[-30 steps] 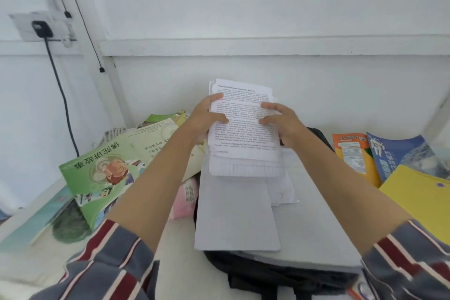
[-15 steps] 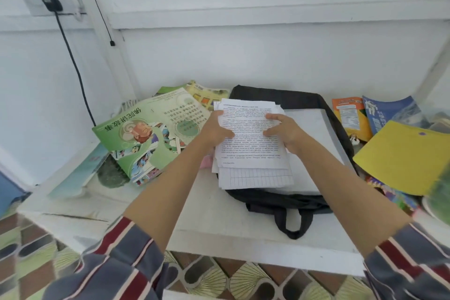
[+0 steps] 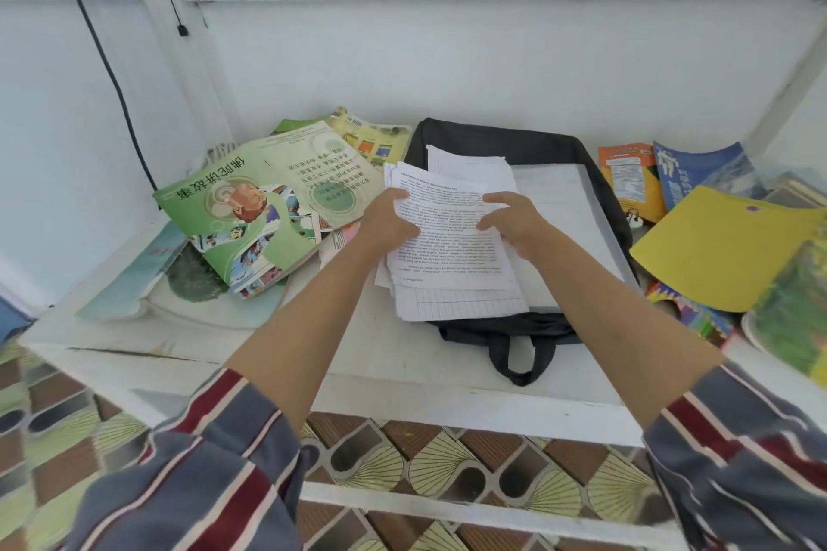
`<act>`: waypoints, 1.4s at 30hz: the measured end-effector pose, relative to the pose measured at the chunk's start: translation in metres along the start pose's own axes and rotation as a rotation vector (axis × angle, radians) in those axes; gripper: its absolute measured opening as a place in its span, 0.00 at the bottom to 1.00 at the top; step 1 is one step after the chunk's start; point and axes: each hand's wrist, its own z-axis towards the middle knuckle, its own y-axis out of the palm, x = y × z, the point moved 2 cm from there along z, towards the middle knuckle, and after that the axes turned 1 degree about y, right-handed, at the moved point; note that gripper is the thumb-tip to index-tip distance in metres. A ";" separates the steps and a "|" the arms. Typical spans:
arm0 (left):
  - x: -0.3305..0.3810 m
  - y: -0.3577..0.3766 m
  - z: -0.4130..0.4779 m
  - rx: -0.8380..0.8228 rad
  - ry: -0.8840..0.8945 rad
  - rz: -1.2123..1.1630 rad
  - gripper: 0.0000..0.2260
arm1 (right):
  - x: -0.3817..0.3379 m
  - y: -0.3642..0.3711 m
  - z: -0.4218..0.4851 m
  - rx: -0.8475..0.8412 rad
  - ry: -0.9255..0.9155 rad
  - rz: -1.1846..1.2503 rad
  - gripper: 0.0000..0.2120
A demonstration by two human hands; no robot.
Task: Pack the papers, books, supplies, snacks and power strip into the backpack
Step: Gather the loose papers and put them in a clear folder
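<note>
A stack of printed and lined papers (image 3: 452, 264) lies across the left part of a black backpack (image 3: 514, 139) that is flat on the white table. My left hand (image 3: 387, 221) grips the stack's left edge and my right hand (image 3: 512, 217) grips its right edge. A thick white pad (image 3: 568, 210) lies on the backpack under the papers. Green books (image 3: 250, 201) are piled to the left. An orange snack packet (image 3: 626, 179), a blue book (image 3: 698, 170) and a yellow folder (image 3: 725, 246) lie to the right.
The table's front edge (image 3: 402, 403) runs across below the backpack's strap loop (image 3: 514, 358). A black cable (image 3: 107, 63) hangs from a wall plug at the upper left. Patterned floor tiles show below the table. A colourful book (image 3: 792, 318) lies at the far right.
The papers were held up in front of the wall a second ago; now they are lowered onto the backpack. The camera view has tipped down, showing the table edge and floor.
</note>
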 end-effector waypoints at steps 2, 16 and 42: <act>0.001 -0.003 0.000 -0.004 -0.014 -0.056 0.25 | -0.002 -0.002 -0.001 -0.004 0.047 0.074 0.26; 0.031 -0.011 0.014 -0.096 0.078 -0.491 0.25 | -0.021 -0.029 0.011 0.038 -0.164 0.242 0.19; 0.029 0.044 0.092 -0.180 -0.002 -0.162 0.20 | -0.013 -0.056 0.097 -0.025 0.052 -0.199 0.26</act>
